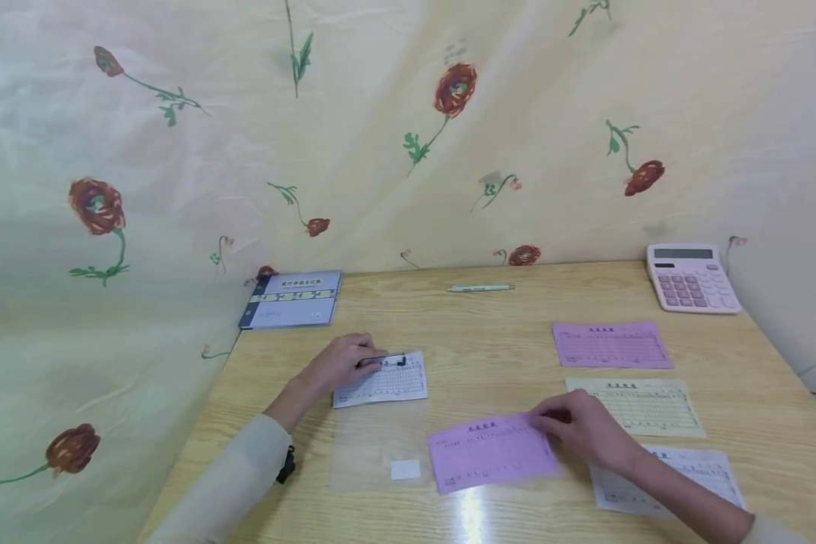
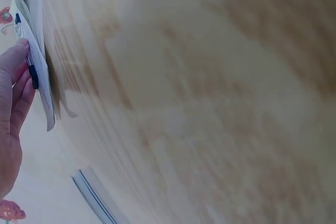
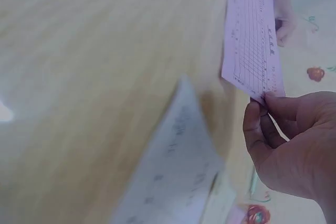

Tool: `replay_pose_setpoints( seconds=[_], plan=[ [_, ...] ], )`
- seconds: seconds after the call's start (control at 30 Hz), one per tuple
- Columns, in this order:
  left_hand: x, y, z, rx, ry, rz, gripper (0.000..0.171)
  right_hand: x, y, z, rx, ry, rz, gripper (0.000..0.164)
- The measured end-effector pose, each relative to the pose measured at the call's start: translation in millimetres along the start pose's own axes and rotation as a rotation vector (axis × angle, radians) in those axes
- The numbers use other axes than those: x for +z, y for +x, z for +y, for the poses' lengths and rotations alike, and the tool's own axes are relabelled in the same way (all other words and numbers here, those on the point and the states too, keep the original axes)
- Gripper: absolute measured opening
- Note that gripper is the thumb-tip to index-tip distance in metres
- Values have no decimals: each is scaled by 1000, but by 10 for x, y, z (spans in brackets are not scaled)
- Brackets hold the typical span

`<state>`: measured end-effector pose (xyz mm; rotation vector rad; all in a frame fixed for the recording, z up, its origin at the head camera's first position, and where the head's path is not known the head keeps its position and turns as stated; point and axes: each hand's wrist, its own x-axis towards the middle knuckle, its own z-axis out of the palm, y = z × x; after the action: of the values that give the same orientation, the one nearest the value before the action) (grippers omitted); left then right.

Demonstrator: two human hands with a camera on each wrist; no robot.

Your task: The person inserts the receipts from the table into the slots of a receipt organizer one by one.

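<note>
My left hand (image 1: pixel 345 361) pinches a thin metal clip with black ends (image 1: pixel 401 361) at the top of a white printed form (image 1: pixel 394 387). Beneath that form a clear board (image 1: pixel 363 453) extends toward me, with a small white label (image 1: pixel 405 469) on it. In the left wrist view, the thumb and fingers close around the clip (image 2: pixel 32 72), and the paper shows edge-on. My right hand (image 1: pixel 588 427) holds a pink printed slip (image 1: pixel 493 453) by its upper right corner, between thumb and fingertips. The slip (image 3: pixel 252 40) tilts away from those fingers in the right wrist view.
On the right lie another pink slip (image 1: pixel 612 345), a pale yellow slip (image 1: pixel 646 408) and a white slip (image 1: pixel 693 472), partly under my right forearm. A calculator (image 1: pixel 692 279), a pen (image 1: pixel 480 288) and a blue-grey notebook (image 1: pixel 295 300) lie along the table's back, by a flowered cloth.
</note>
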<state>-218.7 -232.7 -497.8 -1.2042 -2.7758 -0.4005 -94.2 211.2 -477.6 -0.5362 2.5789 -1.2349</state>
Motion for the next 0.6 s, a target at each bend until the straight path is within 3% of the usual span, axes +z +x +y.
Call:
replay_pose_setpoints(
  seconds=[0.27,0.6],
  plan=[
    [18,-9,10,-70,-128,26,27,38,284,-247,-11,154,-28,17],
    [-8,12,-14,-159,-165,-40,29,210,839,-501,3,235,-32,17]
  ],
)
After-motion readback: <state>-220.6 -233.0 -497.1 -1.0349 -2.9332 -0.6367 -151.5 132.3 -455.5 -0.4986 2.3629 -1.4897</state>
